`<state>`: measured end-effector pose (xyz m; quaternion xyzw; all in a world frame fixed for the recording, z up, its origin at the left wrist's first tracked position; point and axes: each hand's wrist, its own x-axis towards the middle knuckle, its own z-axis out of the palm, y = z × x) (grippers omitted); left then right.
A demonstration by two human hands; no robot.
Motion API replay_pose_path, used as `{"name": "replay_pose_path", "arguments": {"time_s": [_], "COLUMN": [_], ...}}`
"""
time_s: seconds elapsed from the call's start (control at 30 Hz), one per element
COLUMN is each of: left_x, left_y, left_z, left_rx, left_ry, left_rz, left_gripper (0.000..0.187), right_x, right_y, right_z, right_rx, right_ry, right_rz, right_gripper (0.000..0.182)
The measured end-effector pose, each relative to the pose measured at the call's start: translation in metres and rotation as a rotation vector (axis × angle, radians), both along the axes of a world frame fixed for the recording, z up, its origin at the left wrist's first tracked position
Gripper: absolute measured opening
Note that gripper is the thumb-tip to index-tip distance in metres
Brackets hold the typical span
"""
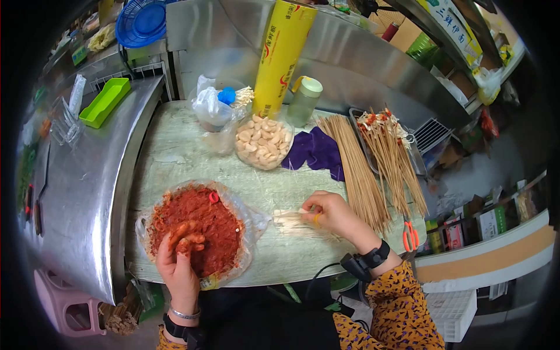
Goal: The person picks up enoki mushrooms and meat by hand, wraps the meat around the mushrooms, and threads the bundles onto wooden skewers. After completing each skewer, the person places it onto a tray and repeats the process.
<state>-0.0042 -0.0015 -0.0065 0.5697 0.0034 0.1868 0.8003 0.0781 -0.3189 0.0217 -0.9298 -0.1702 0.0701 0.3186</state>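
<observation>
My left hand (181, 256) reaches into a heap of red chili paste (198, 224) spread on a clear plastic bag (251, 219); its fingertips are coated red and curled into the paste. My right hand (329, 213) pinches a small bundle of pale enoki mushrooms (291, 223) lying on the worn board (175, 157), a yellow band showing at the fingers. A pile of bare bamboo skewers (356, 169) lies just right of that hand.
A bag of peeled garlic cloves (263, 143), a purple cloth (315, 150), a yellow roll of wrap (284, 55) and a capped jar (304, 100) stand behind. A tray of loaded skewers (388, 149) sits far right, orange scissors (410, 236) near the edge. Steel counter (81, 186) at left.
</observation>
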Motion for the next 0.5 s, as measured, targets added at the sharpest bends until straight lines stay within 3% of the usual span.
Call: {"name": "replay_pose_path", "arguments": {"time_s": [0.27, 0.5], "left_x": [-0.001, 0.0], "left_y": [0.004, 0.002], "left_z": [-0.001, -0.007], "left_rx": [0.051, -0.006], "left_ry": [0.025, 0.006], "left_rz": [-0.038, -0.009], "left_gripper": [0.034, 0.033], "right_x": [0.003, -0.001], "right_y": [-0.035, -0.057], "right_z": [0.025, 0.077], "right_rx": [0.396, 0.74], "right_ry": [0.243, 0.117], "right_rz": [-0.238, -0.355], "right_gripper": [0.018, 0.014]}}
